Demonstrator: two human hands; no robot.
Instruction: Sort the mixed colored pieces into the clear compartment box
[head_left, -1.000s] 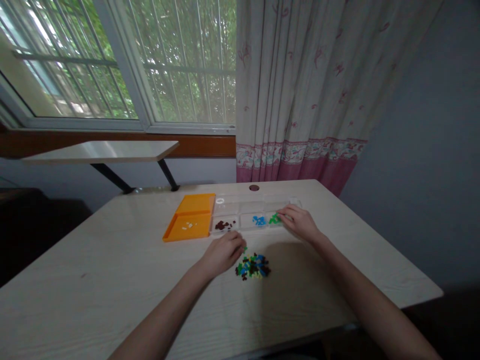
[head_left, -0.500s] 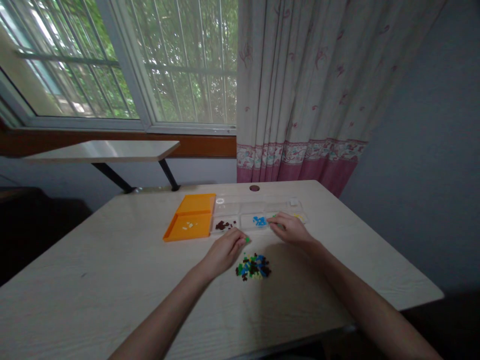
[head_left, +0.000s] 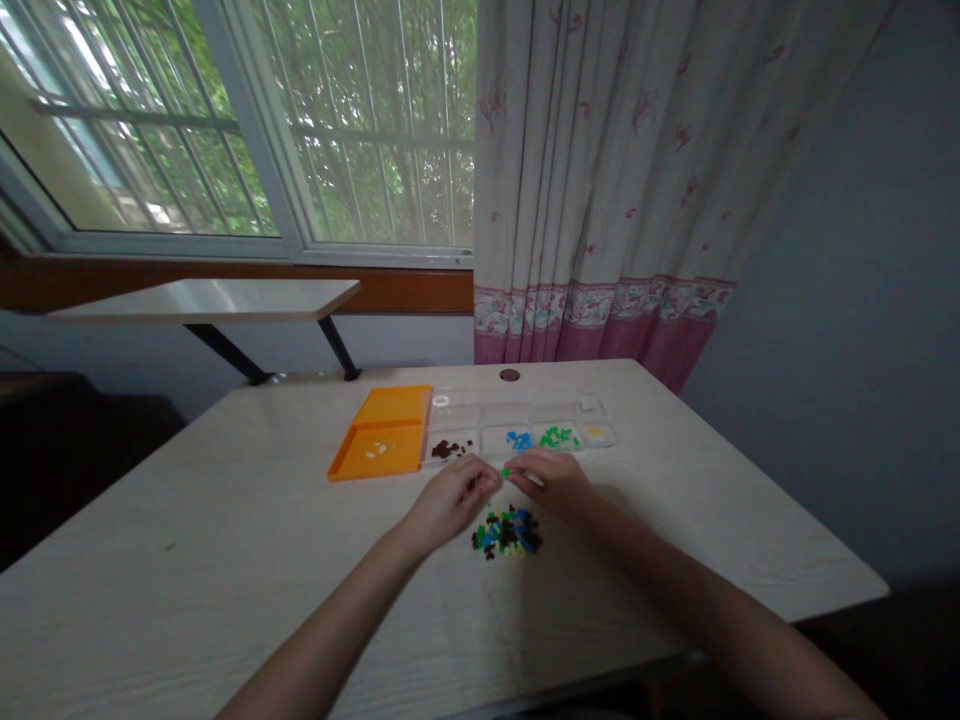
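Note:
My left hand (head_left: 452, 500) and my right hand (head_left: 553, 482) meet fingertip to fingertip above the table. A small green plastic piece (head_left: 506, 473) is pinched where they meet. Both hands have curled, closed fingers. Just below them lies a mixed pile of small plastic pieces (head_left: 507, 532) in blue, green, brown and pale yellow. Behind the hands, a clear divided tray (head_left: 504, 412) holds brown pieces (head_left: 450, 449), blue pieces (head_left: 518, 440), green pieces (head_left: 559, 437) and yellow pieces (head_left: 598, 433) in separate compartments.
An open orange case (head_left: 390, 407) stands left of the clear tray, with a few pale pieces (head_left: 379, 450) in its front half. A raised shelf (head_left: 217, 300) on black legs is at the back left. A curtain (head_left: 585, 200) hangs behind the table (head_left: 247, 560).
My right hand has come back from the clear tray, down and left to my left hand, uncovering the green pieces there. It now touches the green piece at my left fingertips.

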